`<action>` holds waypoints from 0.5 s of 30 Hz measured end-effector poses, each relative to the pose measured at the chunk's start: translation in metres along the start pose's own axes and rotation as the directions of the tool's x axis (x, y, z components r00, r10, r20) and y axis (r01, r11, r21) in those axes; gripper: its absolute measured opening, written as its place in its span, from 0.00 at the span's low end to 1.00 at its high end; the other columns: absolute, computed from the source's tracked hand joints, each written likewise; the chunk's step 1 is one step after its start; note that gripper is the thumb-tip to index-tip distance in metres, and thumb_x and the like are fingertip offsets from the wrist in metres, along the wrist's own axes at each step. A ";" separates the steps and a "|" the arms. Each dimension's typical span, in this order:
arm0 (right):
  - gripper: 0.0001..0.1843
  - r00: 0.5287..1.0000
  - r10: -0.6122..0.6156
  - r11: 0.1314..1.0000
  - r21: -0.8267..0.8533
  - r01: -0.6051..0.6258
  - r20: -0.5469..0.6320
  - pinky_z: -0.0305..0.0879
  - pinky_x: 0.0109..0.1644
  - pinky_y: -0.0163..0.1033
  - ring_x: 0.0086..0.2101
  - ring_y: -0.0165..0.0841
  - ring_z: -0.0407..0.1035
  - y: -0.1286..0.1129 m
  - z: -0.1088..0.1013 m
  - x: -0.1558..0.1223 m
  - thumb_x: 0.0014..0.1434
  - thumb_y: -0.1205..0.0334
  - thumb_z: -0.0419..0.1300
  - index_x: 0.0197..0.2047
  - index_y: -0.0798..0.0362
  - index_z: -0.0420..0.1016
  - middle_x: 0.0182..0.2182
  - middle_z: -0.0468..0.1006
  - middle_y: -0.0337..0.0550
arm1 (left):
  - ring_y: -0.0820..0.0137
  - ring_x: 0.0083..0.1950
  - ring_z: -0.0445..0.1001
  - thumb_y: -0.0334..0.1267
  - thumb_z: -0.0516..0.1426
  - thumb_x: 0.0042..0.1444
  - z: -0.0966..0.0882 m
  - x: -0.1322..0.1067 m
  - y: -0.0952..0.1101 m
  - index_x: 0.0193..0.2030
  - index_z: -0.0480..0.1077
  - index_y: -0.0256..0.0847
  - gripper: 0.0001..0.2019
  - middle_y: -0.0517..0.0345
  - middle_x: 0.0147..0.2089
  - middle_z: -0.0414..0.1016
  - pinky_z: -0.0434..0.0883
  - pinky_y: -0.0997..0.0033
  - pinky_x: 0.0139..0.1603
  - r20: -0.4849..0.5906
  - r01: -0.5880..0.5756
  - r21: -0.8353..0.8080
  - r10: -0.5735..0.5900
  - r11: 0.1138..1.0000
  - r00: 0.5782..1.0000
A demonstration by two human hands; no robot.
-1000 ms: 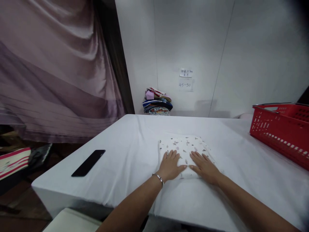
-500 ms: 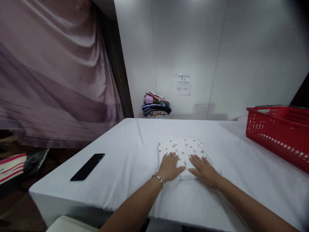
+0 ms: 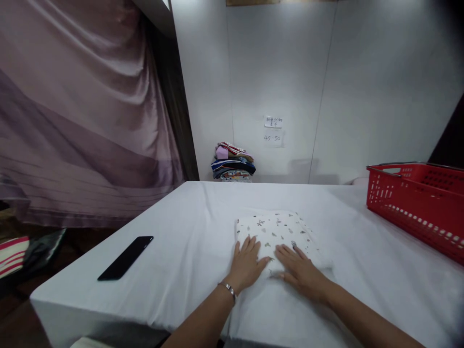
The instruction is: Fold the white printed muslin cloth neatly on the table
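Observation:
A white cloth with small printed motifs (image 3: 279,227) lies folded into a flat rectangle on the white-covered table (image 3: 188,241). My left hand (image 3: 247,261) rests flat on its near left part, fingers stretched forward and thumb out to the side; a silvery bracelet (image 3: 228,289) circles that wrist. Palm down, my right hand (image 3: 299,270) lies on the near right part of the cloth with its fingers extended. Neither hand grips anything. The cloth's near edge is partly hidden under both hands.
On the table's left side lies a black phone-like slab (image 3: 126,257). A red plastic basket (image 3: 416,205) stands at the right. Beyond the far edge is a pile of folded clothes (image 3: 234,164) against the wall. A pinkish curtain (image 3: 90,106) hangs at the left.
Both hands have slid slightly nearer to me over the cloth, baring more of its printed top. The camera view has tilted up a little.

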State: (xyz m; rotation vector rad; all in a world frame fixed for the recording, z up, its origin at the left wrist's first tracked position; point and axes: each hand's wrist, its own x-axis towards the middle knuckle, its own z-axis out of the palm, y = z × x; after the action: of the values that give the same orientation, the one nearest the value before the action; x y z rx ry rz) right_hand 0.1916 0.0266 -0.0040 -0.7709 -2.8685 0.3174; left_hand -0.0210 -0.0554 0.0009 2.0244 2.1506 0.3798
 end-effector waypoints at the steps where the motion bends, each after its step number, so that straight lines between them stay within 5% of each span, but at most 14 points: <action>1: 0.33 0.996 0.080 0.997 -0.012 -0.080 -0.031 0.37 0.65 0.54 0.64 0.41 0.41 0.009 -0.005 -0.004 0.62 0.42 0.42 0.67 0.46 0.48 0.65 0.47 0.41 | 0.60 0.70 0.38 0.59 0.38 0.59 -0.001 0.001 0.000 0.65 0.53 0.42 0.33 0.54 0.70 0.43 0.38 0.48 0.67 0.019 0.009 -0.039 -0.009 0.999 1.000; 3: 0.35 0.940 0.306 0.949 -0.025 -0.313 -0.149 0.36 0.65 0.56 0.64 0.43 0.38 0.031 -0.012 -0.013 0.61 0.41 0.42 0.66 0.50 0.51 0.65 0.47 0.44 | 0.61 0.70 0.37 0.59 0.39 0.59 -0.005 0.005 -0.003 0.65 0.52 0.43 0.33 0.54 0.70 0.41 0.39 0.50 0.67 0.025 0.049 -0.120 -0.047 0.992 0.999; 5: 0.37 0.819 0.530 0.845 0.052 -0.533 -0.218 0.42 0.64 0.54 0.64 0.45 0.40 0.056 -0.015 -0.025 0.60 0.41 0.43 0.65 0.57 0.52 0.65 0.49 0.51 | 0.61 0.70 0.36 0.57 0.40 0.59 -0.010 0.013 -0.007 0.65 0.52 0.42 0.32 0.53 0.70 0.40 0.41 0.53 0.67 -0.018 0.120 -0.178 -0.125 0.977 0.992; 9: 0.41 0.633 0.765 0.628 0.362 -0.689 -0.121 0.58 0.57 0.46 0.56 0.44 0.60 0.089 -0.015 -0.039 0.58 0.41 0.43 0.66 0.62 0.49 0.60 0.60 0.56 | 0.60 0.70 0.37 0.51 0.45 0.59 -0.023 0.040 -0.019 0.65 0.52 0.35 0.31 0.47 0.70 0.39 0.46 0.59 0.66 -0.098 0.263 -0.203 -0.287 0.943 0.953; 11: 0.41 0.600 0.793 0.574 0.459 -0.678 -0.106 0.62 0.53 0.45 0.49 0.43 0.68 0.092 -0.015 -0.040 0.57 0.41 0.45 0.65 0.60 0.50 0.55 0.68 0.54 | 0.60 0.70 0.37 0.50 0.46 0.58 -0.027 0.056 -0.025 0.65 0.50 0.34 0.31 0.46 0.70 0.38 0.48 0.61 0.66 -0.100 0.301 -0.199 -0.325 0.933 0.940; 15: 0.41 0.607 0.789 0.563 0.512 -0.649 -0.097 0.65 0.47 0.44 0.42 0.42 0.72 0.085 -0.018 -0.033 0.55 0.40 0.48 0.64 0.59 0.53 0.44 0.76 0.50 | 0.59 0.70 0.39 0.50 0.47 0.58 -0.027 0.085 -0.040 0.65 0.49 0.32 0.33 0.44 0.70 0.40 0.49 0.62 0.65 -0.059 0.312 -0.191 -0.328 0.931 0.943</action>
State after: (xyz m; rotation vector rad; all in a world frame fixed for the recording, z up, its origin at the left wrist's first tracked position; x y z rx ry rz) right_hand 0.2638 0.0845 -0.0105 -1.7028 -1.8970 0.8021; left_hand -0.0734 0.0255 0.0198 1.5533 2.3520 0.6010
